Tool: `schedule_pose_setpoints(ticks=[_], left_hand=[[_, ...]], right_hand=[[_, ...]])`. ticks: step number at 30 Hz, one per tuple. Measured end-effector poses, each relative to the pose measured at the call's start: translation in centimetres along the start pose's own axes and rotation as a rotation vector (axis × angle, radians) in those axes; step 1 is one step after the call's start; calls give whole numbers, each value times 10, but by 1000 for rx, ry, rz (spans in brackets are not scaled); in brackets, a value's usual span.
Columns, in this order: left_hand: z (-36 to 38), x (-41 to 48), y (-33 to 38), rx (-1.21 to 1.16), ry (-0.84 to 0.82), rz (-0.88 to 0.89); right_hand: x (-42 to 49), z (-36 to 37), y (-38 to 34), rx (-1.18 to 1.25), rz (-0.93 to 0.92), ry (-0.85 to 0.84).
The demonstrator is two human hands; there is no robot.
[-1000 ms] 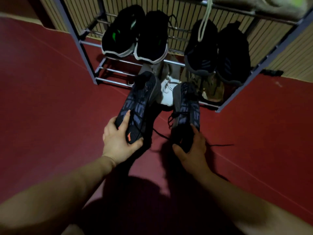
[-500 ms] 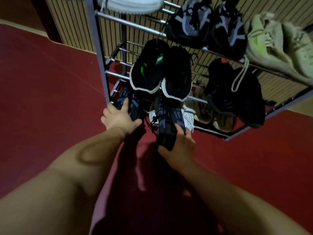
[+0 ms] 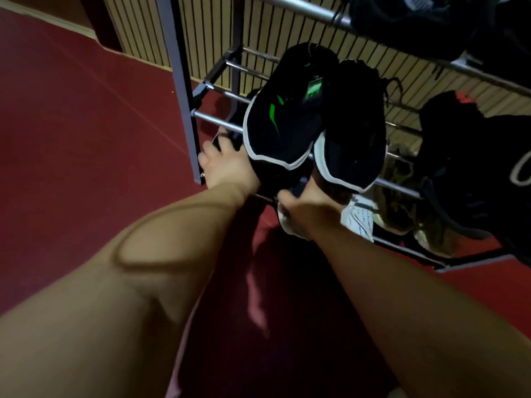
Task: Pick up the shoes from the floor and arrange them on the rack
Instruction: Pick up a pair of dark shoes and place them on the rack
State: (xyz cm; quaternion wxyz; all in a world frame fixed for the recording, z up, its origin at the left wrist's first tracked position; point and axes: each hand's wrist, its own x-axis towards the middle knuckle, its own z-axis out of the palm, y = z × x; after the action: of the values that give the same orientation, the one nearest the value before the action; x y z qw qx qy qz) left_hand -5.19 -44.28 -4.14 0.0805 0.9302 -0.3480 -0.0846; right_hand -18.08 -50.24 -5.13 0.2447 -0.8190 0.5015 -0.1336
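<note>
At rack (image 3: 184, 90), left hand (image 3: 227, 168) curled round one shoe (image 3: 230, 137), right hand (image 3: 311, 209) round other shoe (image 3: 298, 186)

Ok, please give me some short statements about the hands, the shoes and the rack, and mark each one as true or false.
1. The left hand and the right hand both reach in below the black shoes with green marks. True.
2. The floor is blue. False: it is dark red.
3. The black shoes with green marks have white-edged soles. True.
4. The left hand lies flat on the floor, far from the rack. False: it is raised and right beside the rack's front post.
5. A white shoe lies in the rack lower than the black shoes, next to the right hand. True.
</note>
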Motion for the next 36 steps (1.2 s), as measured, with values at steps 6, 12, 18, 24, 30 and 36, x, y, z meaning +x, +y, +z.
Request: schedule_pose_setpoints(ticks=[6,12,18,24,30,36], left_hand=[[18,21,-7,95,-165,-55],[34,-5,-67,181,-372,191],[27,-12,-80,604,-161,390],[27,-7,-78,696,-192,406],[31,-8,-79,486,-276,336],[18,-11,-86,497,-323,347]], right_hand=[[31,31,-4,213,-162,7],[21,40,-18,-430,-99,-342],[2,21,-29,-407,-74,-498],[-3,25,-31,-567,-195,-360],[6,32,-27,-724,-258,-438],[3,19,-45,-702,-47,-583]])
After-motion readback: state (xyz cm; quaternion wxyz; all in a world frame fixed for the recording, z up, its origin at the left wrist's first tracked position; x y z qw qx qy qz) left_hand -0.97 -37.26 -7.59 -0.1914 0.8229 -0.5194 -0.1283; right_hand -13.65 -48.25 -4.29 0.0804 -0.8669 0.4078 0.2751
